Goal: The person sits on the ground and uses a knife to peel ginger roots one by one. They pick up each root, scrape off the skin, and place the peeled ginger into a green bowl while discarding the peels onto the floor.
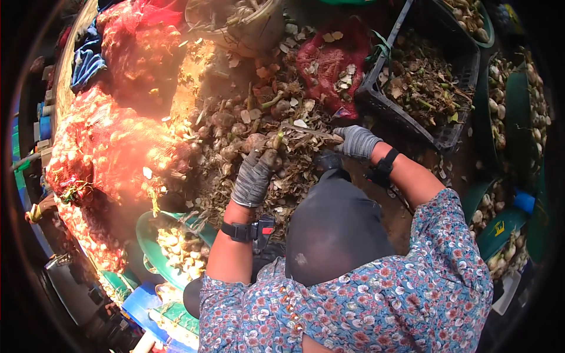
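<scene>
My left hand [256, 176], in a grey knit glove, is closed on a bulb with a cut green stem [278, 139], probably garlic. My right hand [356, 140], gloved alike, grips the handle of a knife [309, 130] whose blade points left, towards the bulb. Under and around both hands lies a heap of unpeeled bulbs [223, 121], dry skins and trimmed stalks [291, 185]. The fingers of my left hand partly hide the bulb.
Red mesh sacks of bulbs [128, 145] stand at the left. A black plastic crate [397, 106] holds trimmings at the upper right, and a bucket [247, 35] stands at the top. Green tubs [148, 238] with bulbs flank me. My dark-clothed knee [340, 220] is raised in front.
</scene>
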The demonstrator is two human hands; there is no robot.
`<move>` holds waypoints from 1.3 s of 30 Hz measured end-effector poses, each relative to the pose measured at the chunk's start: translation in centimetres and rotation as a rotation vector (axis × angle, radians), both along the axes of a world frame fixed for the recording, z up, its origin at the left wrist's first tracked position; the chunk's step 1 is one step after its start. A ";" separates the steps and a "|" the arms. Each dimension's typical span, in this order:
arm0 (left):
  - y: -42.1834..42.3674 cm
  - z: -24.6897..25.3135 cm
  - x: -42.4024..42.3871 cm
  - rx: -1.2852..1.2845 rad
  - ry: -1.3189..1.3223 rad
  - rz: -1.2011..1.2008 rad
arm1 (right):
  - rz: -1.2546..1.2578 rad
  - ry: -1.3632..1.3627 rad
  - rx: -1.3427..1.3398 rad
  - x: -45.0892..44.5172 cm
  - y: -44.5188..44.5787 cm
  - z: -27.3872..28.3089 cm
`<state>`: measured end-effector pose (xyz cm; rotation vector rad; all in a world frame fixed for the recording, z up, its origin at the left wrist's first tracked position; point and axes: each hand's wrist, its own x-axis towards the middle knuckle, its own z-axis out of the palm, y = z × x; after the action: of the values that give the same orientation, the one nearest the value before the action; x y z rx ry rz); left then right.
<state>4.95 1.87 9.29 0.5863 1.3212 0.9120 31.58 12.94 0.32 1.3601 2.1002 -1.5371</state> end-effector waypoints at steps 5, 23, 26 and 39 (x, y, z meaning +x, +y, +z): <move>0.8 -1.0 -0.9 0.084 0.219 -0.144 | -0.265 0.482 -0.052 -4.2 -0.5 2.6; 1.1 0.7 1.8 0.072 0.119 0.001 | -0.468 0.402 -0.951 -6.8 0.7 4.7; 1.2 -1.1 1.6 0.194 0.148 -0.015 | -0.426 0.410 -0.780 -6.7 0.5 3.6; 3.2 -0.3 2.1 0.099 0.140 -0.104 | -0.170 0.260 0.155 -2.2 0.1 4.1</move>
<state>7.10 5.12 9.03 0.8006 1.3627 0.8671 29.39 13.04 4.45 1.4964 2.3544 -1.7321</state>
